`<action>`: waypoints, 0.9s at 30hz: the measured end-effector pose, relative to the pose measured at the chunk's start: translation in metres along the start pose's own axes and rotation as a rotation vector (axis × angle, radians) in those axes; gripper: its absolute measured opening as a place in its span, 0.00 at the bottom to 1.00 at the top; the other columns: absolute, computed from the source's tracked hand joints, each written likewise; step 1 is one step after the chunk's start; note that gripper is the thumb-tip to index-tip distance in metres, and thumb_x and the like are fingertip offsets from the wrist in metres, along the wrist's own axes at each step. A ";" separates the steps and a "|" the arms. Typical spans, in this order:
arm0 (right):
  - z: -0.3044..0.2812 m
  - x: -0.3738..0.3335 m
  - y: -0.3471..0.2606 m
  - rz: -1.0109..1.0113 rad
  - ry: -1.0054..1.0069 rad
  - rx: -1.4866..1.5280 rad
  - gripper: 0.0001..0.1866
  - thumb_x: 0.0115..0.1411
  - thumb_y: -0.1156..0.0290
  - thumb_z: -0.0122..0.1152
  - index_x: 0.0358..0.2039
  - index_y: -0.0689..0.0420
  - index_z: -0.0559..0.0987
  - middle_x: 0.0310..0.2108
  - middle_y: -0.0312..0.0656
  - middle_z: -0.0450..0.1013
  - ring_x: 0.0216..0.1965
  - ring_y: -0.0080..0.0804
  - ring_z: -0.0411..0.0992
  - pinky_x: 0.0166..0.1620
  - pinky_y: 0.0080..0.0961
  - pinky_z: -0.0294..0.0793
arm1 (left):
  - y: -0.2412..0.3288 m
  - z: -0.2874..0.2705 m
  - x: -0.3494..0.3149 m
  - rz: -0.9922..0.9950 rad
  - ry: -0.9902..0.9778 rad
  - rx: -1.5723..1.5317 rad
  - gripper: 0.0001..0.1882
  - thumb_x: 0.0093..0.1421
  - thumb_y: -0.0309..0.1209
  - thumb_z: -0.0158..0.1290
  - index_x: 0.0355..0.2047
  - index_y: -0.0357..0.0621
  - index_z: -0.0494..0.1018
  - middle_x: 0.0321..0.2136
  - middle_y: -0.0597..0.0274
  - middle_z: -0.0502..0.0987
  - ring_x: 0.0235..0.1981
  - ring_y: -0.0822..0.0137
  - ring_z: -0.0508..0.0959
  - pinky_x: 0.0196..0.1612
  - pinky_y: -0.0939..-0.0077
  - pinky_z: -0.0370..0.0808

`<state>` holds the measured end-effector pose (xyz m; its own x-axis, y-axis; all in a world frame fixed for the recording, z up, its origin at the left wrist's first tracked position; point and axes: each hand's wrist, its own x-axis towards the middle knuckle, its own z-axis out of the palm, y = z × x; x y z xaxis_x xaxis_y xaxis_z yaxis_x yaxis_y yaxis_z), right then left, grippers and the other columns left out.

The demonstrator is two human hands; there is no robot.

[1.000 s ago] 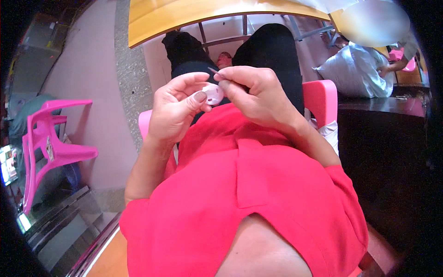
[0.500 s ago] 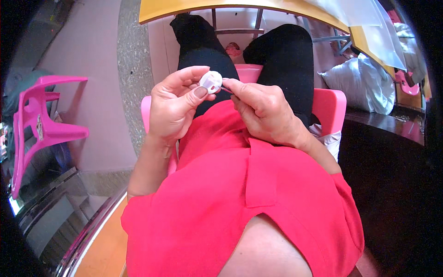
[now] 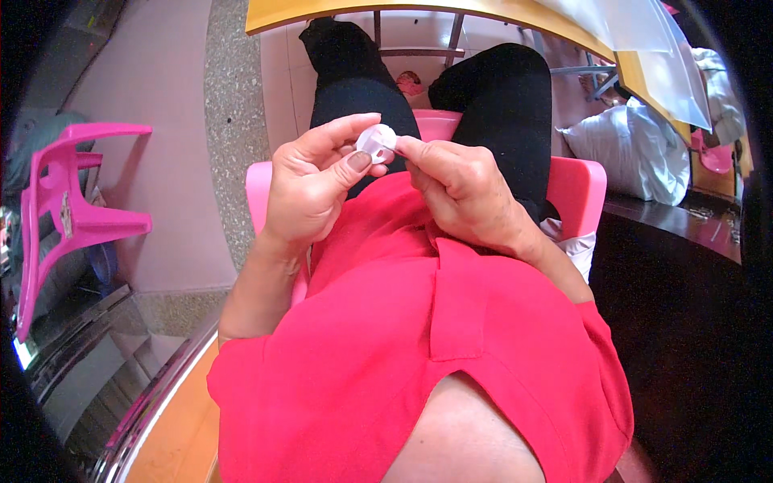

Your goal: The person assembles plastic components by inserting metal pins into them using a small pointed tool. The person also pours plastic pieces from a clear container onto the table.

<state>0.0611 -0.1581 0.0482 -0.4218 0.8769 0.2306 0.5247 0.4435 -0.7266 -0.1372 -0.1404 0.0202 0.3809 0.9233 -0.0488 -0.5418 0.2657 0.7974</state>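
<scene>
Well left of disc (image 3: 374,138): pink stool (image 3: 58,183)

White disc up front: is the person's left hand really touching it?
Touching. The head view shows the left hand gripping the white disc, its thumb overlapping the disc's lower edge.

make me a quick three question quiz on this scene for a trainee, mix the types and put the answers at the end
1. Which hand's thumb lies against the small white round piece?
2. True or false: the white bundle lies on the person's left.
3. The tabletop ahead is: a) black b) yellow-brown c) green

Key: 1. The left hand. 2. False; it lies on the right. 3. b
</scene>
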 end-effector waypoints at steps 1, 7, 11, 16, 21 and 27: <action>0.000 0.000 0.000 0.001 0.002 0.001 0.17 0.53 0.84 0.57 0.45 0.65 0.75 0.26 0.53 0.74 0.27 0.44 0.76 0.29 0.29 0.74 | -0.001 0.000 0.000 0.001 -0.016 0.003 0.18 0.58 0.18 0.52 0.51 0.32 0.69 0.40 0.49 0.77 0.38 0.64 0.79 0.44 0.73 0.78; 0.000 0.000 0.000 0.060 0.050 0.208 0.12 0.53 0.82 0.51 0.39 0.63 0.75 0.23 0.54 0.71 0.24 0.48 0.73 0.27 0.36 0.72 | -0.004 0.001 0.000 0.030 -0.019 0.017 0.18 0.59 0.18 0.51 0.50 0.31 0.69 0.41 0.48 0.77 0.40 0.63 0.78 0.45 0.72 0.77; -0.002 0.000 0.001 0.233 -0.047 0.415 0.13 0.61 0.80 0.49 0.45 0.66 0.75 0.19 0.35 0.68 0.21 0.17 0.65 0.25 0.16 0.65 | -0.009 0.001 0.001 0.050 -0.031 0.019 0.17 0.59 0.19 0.51 0.50 0.31 0.69 0.42 0.48 0.76 0.40 0.63 0.78 0.45 0.72 0.77; -0.009 0.008 0.000 0.467 -0.135 0.576 0.14 0.62 0.78 0.48 0.47 0.66 0.75 0.19 0.34 0.69 0.22 0.16 0.65 0.26 0.17 0.66 | -0.011 0.002 0.005 -0.063 0.078 -0.037 0.17 0.61 0.20 0.50 0.51 0.31 0.68 0.42 0.49 0.76 0.40 0.62 0.78 0.45 0.72 0.77; 0.000 -0.005 0.004 0.193 0.054 0.108 0.15 0.55 0.77 0.50 0.43 0.64 0.75 0.24 0.53 0.74 0.24 0.46 0.74 0.27 0.37 0.72 | -0.011 0.003 0.007 -0.133 0.093 -0.126 0.18 0.61 0.21 0.50 0.52 0.31 0.67 0.40 0.48 0.76 0.39 0.61 0.79 0.44 0.72 0.78; -0.002 -0.008 0.001 0.101 0.003 -0.163 0.21 0.49 0.78 0.52 0.46 0.64 0.72 0.26 0.53 0.73 0.26 0.50 0.74 0.29 0.41 0.75 | -0.015 -0.001 0.006 -0.123 0.039 -0.017 0.20 0.62 0.23 0.49 0.54 0.33 0.65 0.44 0.48 0.74 0.40 0.60 0.78 0.44 0.73 0.78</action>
<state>0.0665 -0.1642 0.0472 -0.3589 0.9188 0.1640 0.6772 0.3773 -0.6317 -0.1273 -0.1387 0.0072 0.4157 0.8937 -0.1690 -0.5057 0.3815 0.7737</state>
